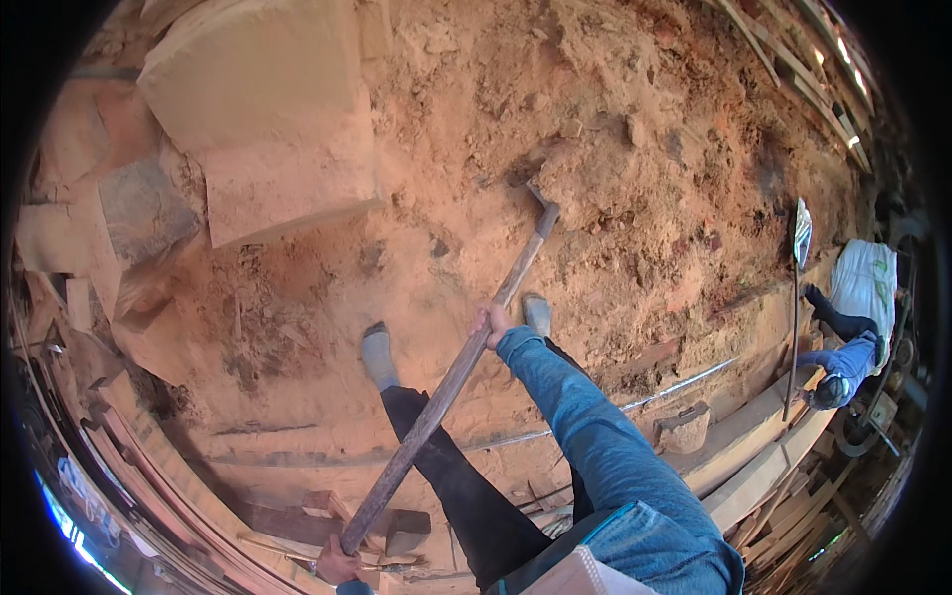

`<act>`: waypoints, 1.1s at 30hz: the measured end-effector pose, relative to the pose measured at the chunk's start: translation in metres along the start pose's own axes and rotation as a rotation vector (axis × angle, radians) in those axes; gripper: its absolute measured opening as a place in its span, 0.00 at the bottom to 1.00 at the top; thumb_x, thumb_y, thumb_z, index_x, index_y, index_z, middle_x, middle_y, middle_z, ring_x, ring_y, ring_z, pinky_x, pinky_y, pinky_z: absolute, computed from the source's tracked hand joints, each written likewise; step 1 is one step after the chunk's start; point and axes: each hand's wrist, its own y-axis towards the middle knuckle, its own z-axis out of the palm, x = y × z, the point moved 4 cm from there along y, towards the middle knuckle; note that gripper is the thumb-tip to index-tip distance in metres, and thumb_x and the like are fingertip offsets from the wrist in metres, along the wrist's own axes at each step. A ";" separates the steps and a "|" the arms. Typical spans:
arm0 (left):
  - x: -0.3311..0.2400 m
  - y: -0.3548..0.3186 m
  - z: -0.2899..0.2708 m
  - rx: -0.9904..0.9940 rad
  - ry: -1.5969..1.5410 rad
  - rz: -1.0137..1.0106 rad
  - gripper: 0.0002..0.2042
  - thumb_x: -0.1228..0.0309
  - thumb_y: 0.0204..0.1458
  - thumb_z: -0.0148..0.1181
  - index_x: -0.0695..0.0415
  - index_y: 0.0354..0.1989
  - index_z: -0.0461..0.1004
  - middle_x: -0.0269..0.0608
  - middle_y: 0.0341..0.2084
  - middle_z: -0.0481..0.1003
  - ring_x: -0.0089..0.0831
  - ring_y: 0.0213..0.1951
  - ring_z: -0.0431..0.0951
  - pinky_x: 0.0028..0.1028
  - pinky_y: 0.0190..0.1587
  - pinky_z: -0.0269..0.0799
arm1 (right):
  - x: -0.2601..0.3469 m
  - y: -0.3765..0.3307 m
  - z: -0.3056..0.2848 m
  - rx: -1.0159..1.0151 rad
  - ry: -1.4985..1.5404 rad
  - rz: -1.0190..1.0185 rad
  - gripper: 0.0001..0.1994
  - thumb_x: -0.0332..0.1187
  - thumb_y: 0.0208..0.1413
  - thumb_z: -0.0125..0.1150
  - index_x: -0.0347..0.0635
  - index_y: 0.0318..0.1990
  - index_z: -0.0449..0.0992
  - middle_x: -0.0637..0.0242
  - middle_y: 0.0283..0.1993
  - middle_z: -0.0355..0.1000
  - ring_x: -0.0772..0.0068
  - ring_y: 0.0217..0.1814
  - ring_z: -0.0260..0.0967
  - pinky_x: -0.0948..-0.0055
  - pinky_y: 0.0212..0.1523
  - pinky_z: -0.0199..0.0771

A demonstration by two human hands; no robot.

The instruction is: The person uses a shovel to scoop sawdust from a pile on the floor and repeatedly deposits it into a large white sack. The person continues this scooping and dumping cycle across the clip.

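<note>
Both my hands are closed around a hoe point(426, 424) with a long, worn wooden handle. My left hand point(338, 561) grips the handle's near end at the lower left. Farther up, my right hand point(494, 324) wraps round the upper half, with that arm reaching in from the lower right. The handle slants up and to the right, between my two feet. At its far end, the hoe's head point(542, 198) rests at the loose reddish-brown soil point(595, 188); part of the blade is hidden.
A large dusty block point(268, 119) stands at the upper left, with smaller blocks point(144, 213) beside it. At the right, a shovel point(797, 288) stands near another person point(843, 367) and a white sack point(861, 288). Planks point(164, 496) line the lower left, beams point(759, 451) the lower right.
</note>
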 end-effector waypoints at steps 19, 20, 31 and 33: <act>-0.068 0.057 0.039 0.055 -0.139 0.104 0.19 0.58 0.33 0.70 0.48 0.34 0.72 0.40 0.25 0.77 0.43 0.29 0.79 0.42 0.33 0.74 | 0.069 0.027 -0.035 -0.098 -0.113 -0.198 0.11 0.31 0.54 0.51 0.50 0.21 0.59 0.73 0.13 0.51 0.72 0.13 0.50 0.64 0.21 0.63; -0.070 0.056 0.039 0.038 -0.167 0.150 0.19 0.57 0.32 0.70 0.49 0.34 0.73 0.40 0.25 0.77 0.43 0.29 0.79 0.42 0.34 0.74 | 0.069 0.025 -0.036 -0.087 -0.067 -0.212 0.12 0.31 0.54 0.51 0.50 0.21 0.59 0.73 0.13 0.51 0.72 0.13 0.50 0.64 0.21 0.62; -0.036 0.055 0.030 -0.046 -0.158 0.203 0.12 0.72 0.34 0.63 0.48 0.31 0.72 0.42 0.23 0.76 0.44 0.27 0.78 0.43 0.29 0.73 | 0.046 -0.027 -0.023 -0.139 -0.017 -0.250 0.11 0.32 0.52 0.53 0.52 0.22 0.59 0.75 0.14 0.50 0.74 0.14 0.50 0.66 0.21 0.62; -0.026 0.055 0.025 -0.054 -0.141 0.220 0.14 0.71 0.33 0.63 0.47 0.32 0.72 0.41 0.24 0.76 0.43 0.28 0.78 0.42 0.29 0.73 | 0.045 -0.046 -0.016 -0.080 -0.054 -0.265 0.12 0.33 0.52 0.53 0.52 0.21 0.58 0.74 0.14 0.51 0.73 0.14 0.51 0.66 0.21 0.62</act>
